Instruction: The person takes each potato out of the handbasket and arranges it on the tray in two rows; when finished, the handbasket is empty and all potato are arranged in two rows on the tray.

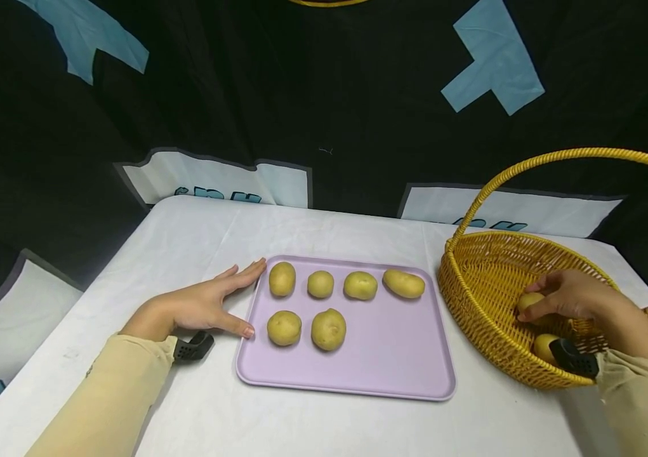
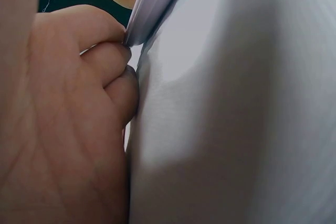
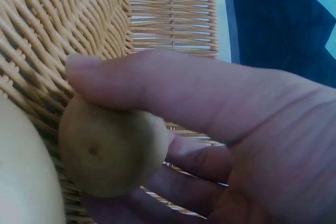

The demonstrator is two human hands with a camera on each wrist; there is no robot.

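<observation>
Inside the wicker basket (image 1: 472, 304), my right hand (image 1: 577, 297) grips a potato (image 3: 107, 148), thumb on one side and fingers curled on the other. Another potato (image 1: 544, 349) lies in the basket below that hand. My left hand (image 1: 200, 304) rests at the left edge of a lilac tray (image 1: 392, 355), its thumb and fingertips touching the rim. On the tray several potatoes stand in two rows: a longer back row ending in an oblong potato (image 1: 403, 284), and two potatoes, one of them lumpy (image 1: 328, 329), at the front left.
The basket's tall arched handle (image 1: 575, 152) rises above the right arm. A white cloth (image 1: 329, 422) covers the table, and a black curtain (image 1: 324, 114) with pale blue shapes hangs behind it. The basket stands close to the tray's right edge.
</observation>
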